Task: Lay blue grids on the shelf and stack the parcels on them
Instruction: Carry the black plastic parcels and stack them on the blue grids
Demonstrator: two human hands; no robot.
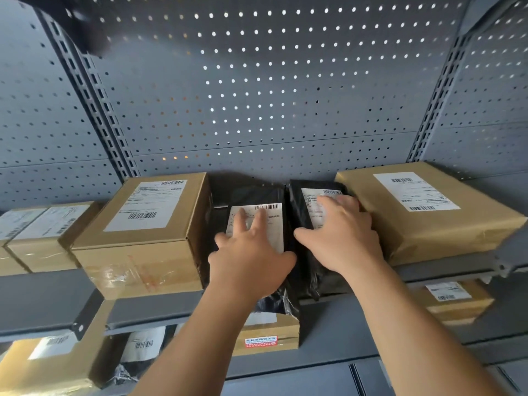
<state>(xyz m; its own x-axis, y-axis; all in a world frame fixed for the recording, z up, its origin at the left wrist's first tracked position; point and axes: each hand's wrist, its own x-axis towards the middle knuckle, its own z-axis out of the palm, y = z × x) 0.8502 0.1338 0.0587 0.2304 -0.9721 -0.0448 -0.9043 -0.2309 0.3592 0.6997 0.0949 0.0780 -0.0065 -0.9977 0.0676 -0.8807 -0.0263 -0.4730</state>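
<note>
Left black bag (248,192), right black bag (297,201): lying side by side on the shelf (160,308), between cardboard box (148,232) and wrapped parcel (423,218). Left hand (251,252), right hand (343,238): pressing down, fingers spread. Risk: left bag is overhanging; slick plastic could be sliding off. No blue grid showing.
</note>
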